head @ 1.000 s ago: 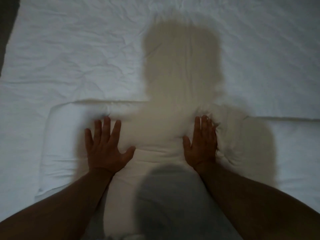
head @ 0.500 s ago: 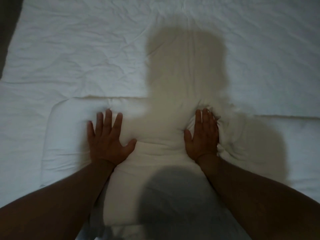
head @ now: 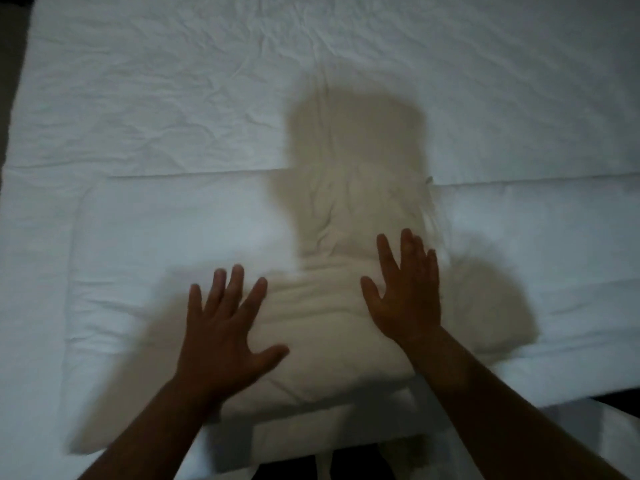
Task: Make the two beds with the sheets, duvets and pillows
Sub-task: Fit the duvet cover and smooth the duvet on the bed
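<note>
A white pillow (head: 166,244) lies across the near part of the bed, on the left. A second white pillow (head: 547,244) lies beside it on the right. Beyond them spreads a wrinkled white duvet (head: 207,98). My left hand (head: 225,327) is flat with its fingers spread over the left pillow's near middle. My right hand (head: 405,289) is flat too, fingers straight, near where the two pillows meet. Neither hand holds anything. My own shadow falls over the middle of the pillows and the duvet.
The bed's near edge (head: 346,441) runs along the bottom, with dark floor (head: 620,401) at the lower right. A dark strip of floor (head: 14,64) shows past the bed's left edge.
Both hands have drawn back toward me over the pillow and spread wider. The view has pulled back, so the bed's near edge now shows.
</note>
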Demonstrator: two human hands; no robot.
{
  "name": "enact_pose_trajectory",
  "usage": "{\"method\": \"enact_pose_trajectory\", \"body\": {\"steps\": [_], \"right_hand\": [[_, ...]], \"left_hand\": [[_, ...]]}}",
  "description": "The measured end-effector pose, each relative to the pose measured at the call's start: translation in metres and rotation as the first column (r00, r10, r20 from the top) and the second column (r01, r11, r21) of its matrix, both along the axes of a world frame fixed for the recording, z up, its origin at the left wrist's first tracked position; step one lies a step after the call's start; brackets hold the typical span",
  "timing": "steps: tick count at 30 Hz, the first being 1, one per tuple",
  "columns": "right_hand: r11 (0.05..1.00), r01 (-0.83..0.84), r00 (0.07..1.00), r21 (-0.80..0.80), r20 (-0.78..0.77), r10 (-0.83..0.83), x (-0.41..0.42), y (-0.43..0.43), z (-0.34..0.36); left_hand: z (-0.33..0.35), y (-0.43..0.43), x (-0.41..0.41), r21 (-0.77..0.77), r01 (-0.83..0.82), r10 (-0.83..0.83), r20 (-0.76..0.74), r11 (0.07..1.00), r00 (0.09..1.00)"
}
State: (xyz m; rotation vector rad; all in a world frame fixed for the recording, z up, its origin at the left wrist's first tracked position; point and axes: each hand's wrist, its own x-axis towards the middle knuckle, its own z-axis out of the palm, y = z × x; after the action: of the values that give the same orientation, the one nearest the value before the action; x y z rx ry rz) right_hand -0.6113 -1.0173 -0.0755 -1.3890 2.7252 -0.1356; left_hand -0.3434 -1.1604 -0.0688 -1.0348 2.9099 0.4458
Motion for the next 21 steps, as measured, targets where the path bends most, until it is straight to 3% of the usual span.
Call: {"method": "enact_pose_trajectory", "body": {"steps": [5,13,21], "right_hand": [[0.999,0.038,0.999,-0.02,0.016,-0.037,-0.002,0.012,-0.037],[0.993,0.082,0.996,-0.087,-0.018,-0.084,-0.013,-0.012,-0.094],[0.988,0.092,0.996,-0.124,0.005,-0.092,-0.02,-0.021,-0.101]], "left_hand": [[-0.038,0.006,-0.011,-0.065,-0.005,0.01,0.073,0.998,0.997],[-0.084,-0.005,-0.034,-0.146,-0.054,0.06,0.032,0.988,0.998],[-0.092,-0.01,-0.042,-0.16,-0.064,0.067,0.017,0.985,0.998]]}}
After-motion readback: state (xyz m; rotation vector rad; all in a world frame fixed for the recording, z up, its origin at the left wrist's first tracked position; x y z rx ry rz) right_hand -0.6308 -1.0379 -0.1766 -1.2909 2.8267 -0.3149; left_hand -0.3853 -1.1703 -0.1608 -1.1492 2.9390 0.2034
